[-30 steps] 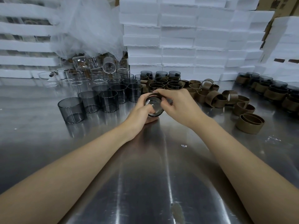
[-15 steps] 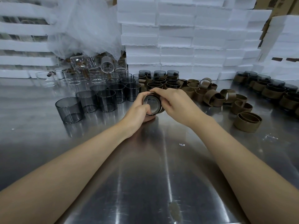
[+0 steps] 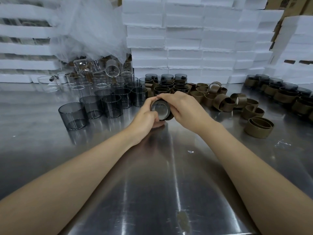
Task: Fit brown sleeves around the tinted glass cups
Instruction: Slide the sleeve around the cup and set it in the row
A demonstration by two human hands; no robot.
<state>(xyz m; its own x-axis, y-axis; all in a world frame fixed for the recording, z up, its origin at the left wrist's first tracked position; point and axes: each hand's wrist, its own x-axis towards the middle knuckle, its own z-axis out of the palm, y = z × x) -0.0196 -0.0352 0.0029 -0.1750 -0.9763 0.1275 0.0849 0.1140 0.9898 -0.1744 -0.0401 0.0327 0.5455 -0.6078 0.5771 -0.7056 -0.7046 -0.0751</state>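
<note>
— Head view: where is the cup?
— The tinted glass cup (image 3: 160, 109), tipped on its side above the steel table (image 3: 152, 192), sits clasped between left hand (image 3: 145, 116) and right hand (image 3: 183, 110).
— The sleeve?
— The brown sleeve (image 3: 170, 116) wraps it under the right fingers (image 3: 166, 96).

Tabletop: brushed steel tabletop (image 3: 152, 192), streaked with overhead glare.
Back: white foam trays (image 3: 199, 39) stacked like a wall.
Left: crumpled clear plastic sheet (image 3: 91, 29).
Top right: brown boxes (image 3: 291, 4), probably cardboard.
</note>
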